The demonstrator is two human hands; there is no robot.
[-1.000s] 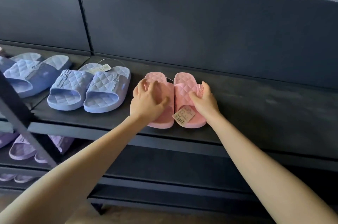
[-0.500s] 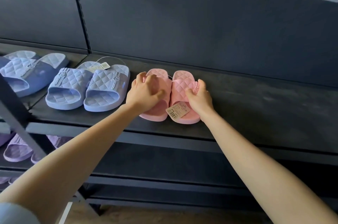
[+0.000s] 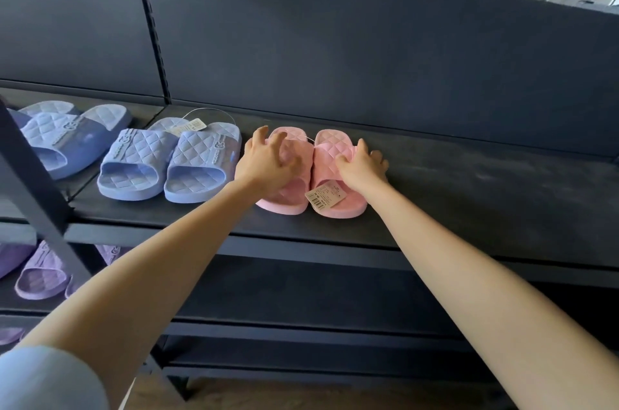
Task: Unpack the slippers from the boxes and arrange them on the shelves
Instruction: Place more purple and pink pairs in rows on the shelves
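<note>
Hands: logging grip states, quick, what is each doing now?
Left hand: fingers curled round the left pink slipper.
Right hand: fingers pinch the right pink slipper.

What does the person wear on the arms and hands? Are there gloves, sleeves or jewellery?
The left hand and the right hand are bare: no gloves, rings or watch show. The left forearm and the right forearm are uncovered. A light blue sleeve covers the left upper arm; no sleeve shows on the right arm.
</note>
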